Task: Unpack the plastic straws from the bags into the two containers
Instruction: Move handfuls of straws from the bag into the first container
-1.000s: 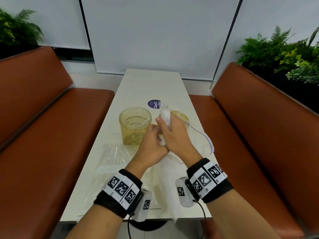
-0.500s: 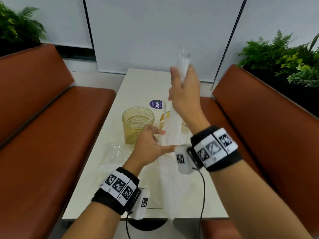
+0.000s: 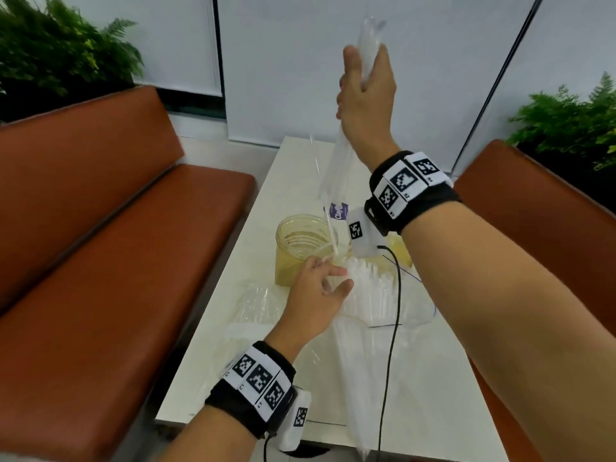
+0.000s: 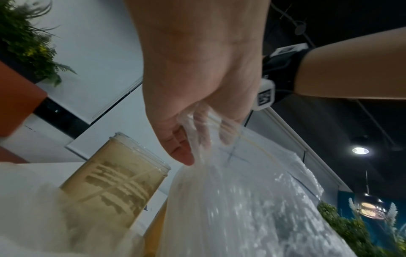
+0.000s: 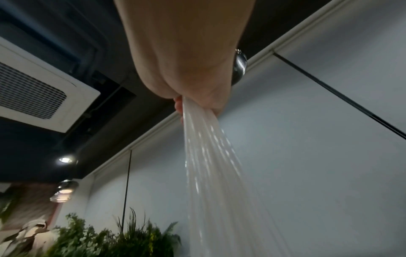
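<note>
My right hand [image 3: 365, 85] is raised high above the table and grips the top of a bundle of translucent straws [image 3: 336, 168], which hangs down from the fist [image 5: 211, 165]. Low over the table, my left hand [image 3: 320, 288] pinches the mouth of a clear plastic bag [image 4: 241, 200] between thumb and fingers. Several more straws [image 3: 373, 291] stick out of that bag. A yellowish clear jar [image 3: 305, 248] stands just beyond my left hand with a single straw [image 4: 123, 184] leaning inside. The second jar [image 3: 401, 255] is mostly hidden behind my right wrist.
Another clear bag of straws [image 3: 256, 305] lies left of my left hand. The long bag [image 3: 356, 395] reaches the table's near edge. The narrow white table [image 3: 433, 378] runs between two brown benches [image 3: 116, 261]. A purple sticker [image 3: 338, 210] lies past the jars.
My right hand has gone from the bag mouth to high above the table, drawing a bundle of straws up. My left hand has stayed low by the bag.
</note>
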The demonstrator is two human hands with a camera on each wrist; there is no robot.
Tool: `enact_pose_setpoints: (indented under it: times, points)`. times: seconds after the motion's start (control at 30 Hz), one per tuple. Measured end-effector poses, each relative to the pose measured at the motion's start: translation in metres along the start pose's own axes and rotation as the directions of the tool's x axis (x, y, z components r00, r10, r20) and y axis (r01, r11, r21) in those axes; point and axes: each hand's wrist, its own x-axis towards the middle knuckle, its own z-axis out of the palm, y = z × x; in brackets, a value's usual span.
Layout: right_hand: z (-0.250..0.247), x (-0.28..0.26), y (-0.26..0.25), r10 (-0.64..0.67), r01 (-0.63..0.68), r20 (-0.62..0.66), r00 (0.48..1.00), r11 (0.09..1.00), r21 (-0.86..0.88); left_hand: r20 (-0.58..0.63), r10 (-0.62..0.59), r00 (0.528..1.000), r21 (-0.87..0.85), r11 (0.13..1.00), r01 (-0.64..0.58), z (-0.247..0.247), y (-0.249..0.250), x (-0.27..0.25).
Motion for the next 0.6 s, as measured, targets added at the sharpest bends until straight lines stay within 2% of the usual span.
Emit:
enact_pose_setpoints:
  times: [0.07,0.13,0.27,0.33,0.47,0.6]
  points:
    - [0.014,0.001,0.016,0.038,-0.036,-0.053,0.998,0.999,0.038,-0.015,0.007,1.000,-0.017,1.000,-0.007,0.000,-0.004,0.001]
    - [0.027,-0.001,0.038,0.068,-0.065,-0.050,0.996,0.996,0.062,-0.027,0.009,1.000,-0.049,0.999,-0.010,-0.001,-0.006,0.002]
    - [0.043,-0.020,0.096,0.130,-0.126,0.046,0.990,0.988,-0.085,-0.007,0.015,1.000,-0.087,0.996,-0.016,-0.004,-0.012,-0.001]
    - [0.044,-0.033,0.123,0.207,-0.192,0.106,0.973,0.972,-0.136,0.000,0.015,1.000,-0.083,0.996,-0.015,-0.007,-0.015,0.000]
    - [0.040,-0.048,0.157,0.389,-0.368,0.164,0.906,0.918,-0.148,0.008,-0.013,1.000,-0.034,0.999,0.014,-0.011,-0.024,0.001]
    - [0.033,-0.050,0.169,0.534,-0.435,0.293,0.793,0.833,-0.341,-0.002,-0.029,1.000,-0.070,0.997,0.029,-0.009,-0.031,0.003]
